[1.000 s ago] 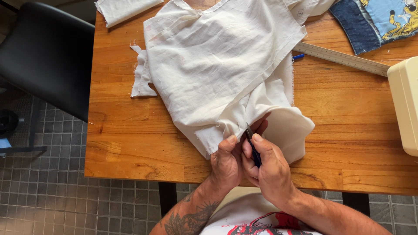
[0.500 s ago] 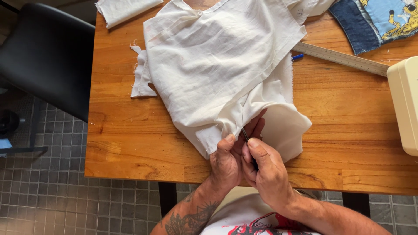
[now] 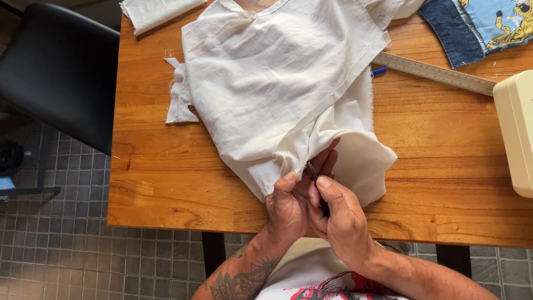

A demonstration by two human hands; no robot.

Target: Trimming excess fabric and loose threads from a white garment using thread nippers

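Observation:
A large piece of cream-white cloth (image 3: 277,83) lies crumpled across the wooden table (image 3: 161,183). My left hand (image 3: 286,208) pinches the cloth's near edge between thumb and fingers, which reach under the fold. My right hand (image 3: 341,219) holds a thin dark tool (image 3: 317,186), its tip against the cloth edge right beside my left thumb. Both hands sit at the table's near edge, touching each other.
A long ruler (image 3: 438,72) and a blue pen tip (image 3: 379,71) lie to the right of the cloth. Denim with a printed patch (image 3: 472,28) sits at the far right, a cream machine casing (image 3: 516,133) at the right edge. A black chair (image 3: 61,72) stands left.
My hands stay in place while the tool tip shifts slightly along the cloth edge. The lower right fold of the cloth has spread a little wider.

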